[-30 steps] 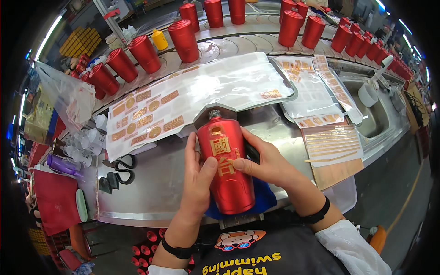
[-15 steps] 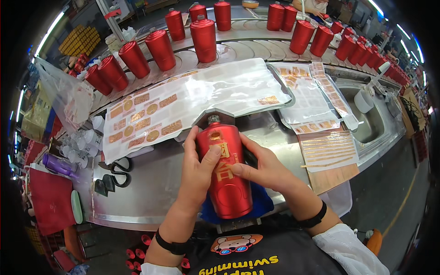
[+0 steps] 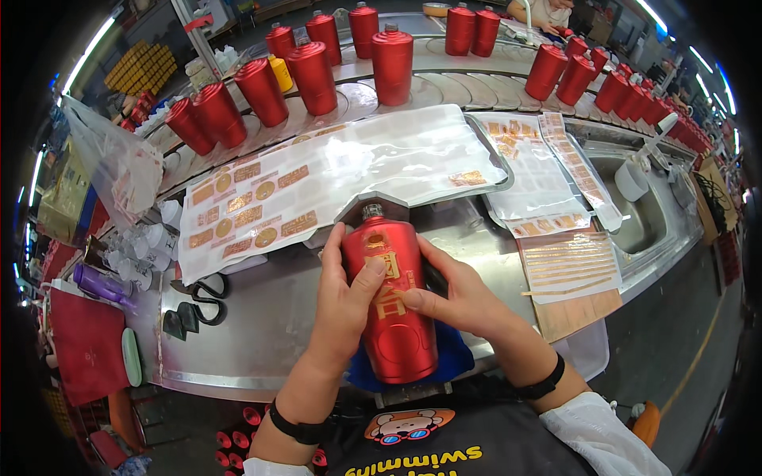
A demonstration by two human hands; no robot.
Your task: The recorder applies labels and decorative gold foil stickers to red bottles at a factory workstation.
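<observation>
Between my two hands lies a red metallic bottle with gold lettering on its front, its grey neck pointing away from me. My left hand wraps its left side, the thumb pressed on the lettering. On the other side my right hand grips it, its thumb also on the front. Under the bottle's base shows a blue cloth. Just beyond the neck lies a large white sheet of gold decals. The fingers behind the bottle are hidden.
A curved conveyor carries several red bottles across the back, with a yellow bottle among them. Scissors lie at left. More decal sheets and a sink are at right. A person sits beyond.
Bottles on the conveyor have shifted to the right, and a yellow bottle now shows among them. The bottle in my hands has turned slightly; both hands keep their grip.
</observation>
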